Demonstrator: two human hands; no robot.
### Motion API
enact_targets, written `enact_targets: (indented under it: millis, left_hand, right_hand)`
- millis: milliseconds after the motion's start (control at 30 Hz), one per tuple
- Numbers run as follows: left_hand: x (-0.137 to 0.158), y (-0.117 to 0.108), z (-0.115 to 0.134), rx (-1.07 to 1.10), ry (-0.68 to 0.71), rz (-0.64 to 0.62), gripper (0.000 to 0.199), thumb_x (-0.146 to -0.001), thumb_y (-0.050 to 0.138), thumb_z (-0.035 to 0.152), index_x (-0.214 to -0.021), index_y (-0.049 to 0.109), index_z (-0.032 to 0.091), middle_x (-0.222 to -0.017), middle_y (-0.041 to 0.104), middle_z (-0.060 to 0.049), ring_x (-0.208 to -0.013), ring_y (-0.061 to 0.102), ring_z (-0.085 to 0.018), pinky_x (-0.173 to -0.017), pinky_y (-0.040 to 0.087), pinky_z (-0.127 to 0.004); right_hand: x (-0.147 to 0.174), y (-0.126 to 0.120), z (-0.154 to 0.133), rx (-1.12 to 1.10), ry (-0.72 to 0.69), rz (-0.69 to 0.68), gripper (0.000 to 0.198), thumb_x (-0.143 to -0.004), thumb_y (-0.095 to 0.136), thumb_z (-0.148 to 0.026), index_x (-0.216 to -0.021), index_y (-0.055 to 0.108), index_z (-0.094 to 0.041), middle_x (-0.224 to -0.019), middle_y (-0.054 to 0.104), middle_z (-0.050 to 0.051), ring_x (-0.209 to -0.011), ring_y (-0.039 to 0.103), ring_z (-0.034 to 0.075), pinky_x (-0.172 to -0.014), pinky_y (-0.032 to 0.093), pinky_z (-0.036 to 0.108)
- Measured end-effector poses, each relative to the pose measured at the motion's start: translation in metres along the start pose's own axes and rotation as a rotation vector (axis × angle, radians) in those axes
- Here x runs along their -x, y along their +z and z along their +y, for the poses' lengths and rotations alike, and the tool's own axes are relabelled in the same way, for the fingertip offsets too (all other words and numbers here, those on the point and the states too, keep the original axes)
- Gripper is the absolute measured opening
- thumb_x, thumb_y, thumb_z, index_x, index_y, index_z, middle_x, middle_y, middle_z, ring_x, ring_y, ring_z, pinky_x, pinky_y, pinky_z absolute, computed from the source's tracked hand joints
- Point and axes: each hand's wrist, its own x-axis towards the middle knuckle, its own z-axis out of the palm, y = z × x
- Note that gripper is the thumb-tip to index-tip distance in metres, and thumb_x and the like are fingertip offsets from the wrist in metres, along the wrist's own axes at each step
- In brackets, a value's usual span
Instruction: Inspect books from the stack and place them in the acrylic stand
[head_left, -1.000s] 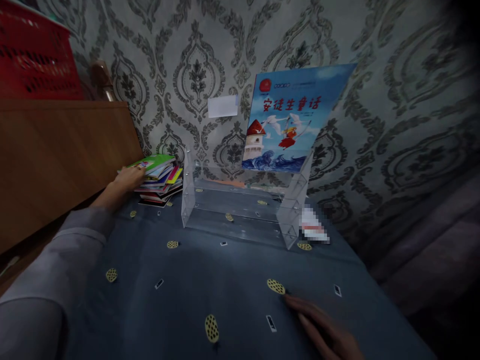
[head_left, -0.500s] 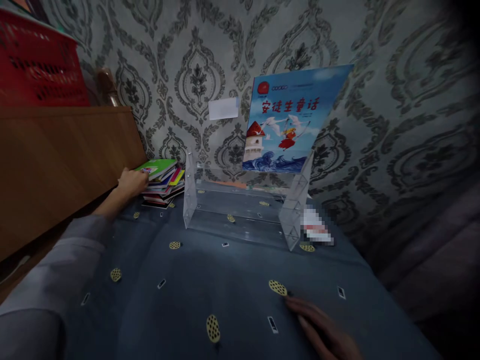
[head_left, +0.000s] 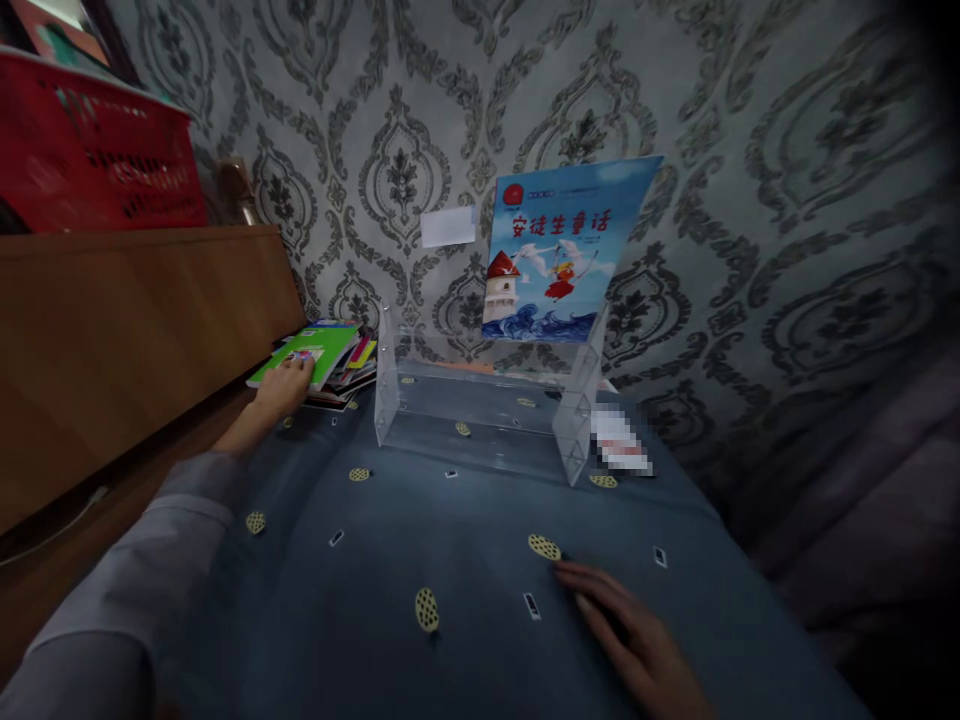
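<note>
At the left, my left hand grips the near edge of a green-covered book, its fingers over the cover and its thumb out of sight. The book lies tilted on top of a stack of books and sticks out toward me. My right hand rests on the blue patterned cloth with its fingers stretched out, holding nothing. Beyond both hands stands a clear acrylic rack. A blue picture book with red Chinese characters leans upright at the rack's right end.
A wooden cabinet runs along the left side, with a red plastic basket on it. The patterned wall rises behind the rack and bears a white label. A blurred white item lies right of the rack.
My left hand has drawn the green book toward me, partly off the stack. The right hand still rests on the cloth. The whole view has shifted slightly.
</note>
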Motion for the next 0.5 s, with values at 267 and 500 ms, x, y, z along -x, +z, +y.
enact_targets:
  millis: [267,500]
  left_hand:
    - [0.067,-0.006,0.019,-0.028,-0.017,-0.011,0.060,-0.091,0.038,0.014,-0.151,0.034,0.010,-0.140,0.052,-0.024,-0.127,0.054,-0.037,-0.089,0.055,-0.044]
    - [0.167,0.004,0.029,0.108,0.059,-0.235,0.067,-0.089,0.049,0.018,-0.154,0.033,0.018,-0.153,0.046,-0.018,-0.136,0.048,-0.033,-0.101,0.049,-0.045]
  right_hand:
    - [0.000,0.003,-0.001,0.034,-0.068,-0.021,0.043,-0.096,0.047,-0.055,-0.098,0.078,-0.024,-0.116,0.075,0.013,-0.107,0.073,0.029,-0.096,0.059,0.045]
    - [0.005,0.005,0.005,0.076,-0.164,-0.030,0.032,-0.097,0.048,-0.040,-0.103,0.075,-0.023,-0.118,0.074,0.013,-0.108,0.072,0.029,-0.093,0.060,0.045]
